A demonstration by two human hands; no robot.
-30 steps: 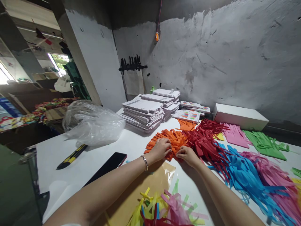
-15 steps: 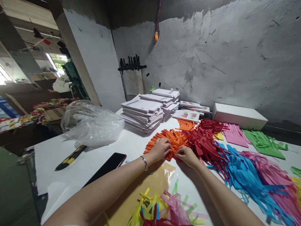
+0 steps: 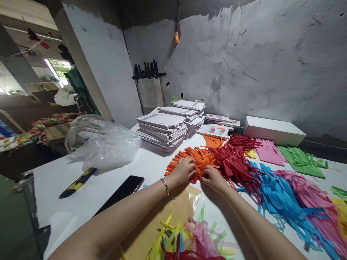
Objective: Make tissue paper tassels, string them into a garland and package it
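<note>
A heap of orange fringed tissue paper (image 3: 204, 156) lies on the white table, and both my hands work at its near edge. My left hand (image 3: 184, 170), with a silver bracelet at the wrist, has its fingers curled into the orange strips. Close beside it, my right hand (image 3: 213, 177) pinches the same orange paper with thumb and fingers. Dark red fringed paper (image 3: 235, 162) touches the orange on the right. Below my hands are a tan sheet in clear plastic (image 3: 176, 213) and a bunch of mixed yellow, pink and red strips (image 3: 202, 234).
Blue fringe (image 3: 279, 191), pink fringe (image 3: 311, 195) and green fringe (image 3: 302, 162) spread rightward. Behind stand stacks of flat white boxes (image 3: 162, 131) and a long white box (image 3: 273, 130). On the left are a plastic bag (image 3: 105, 144), a yellow-black cutter (image 3: 77, 183) and a phone (image 3: 120, 193).
My right hand has shifted slightly left and closer to my left hand at the orange paper. The view has moved a little, and the other things lie as before.
</note>
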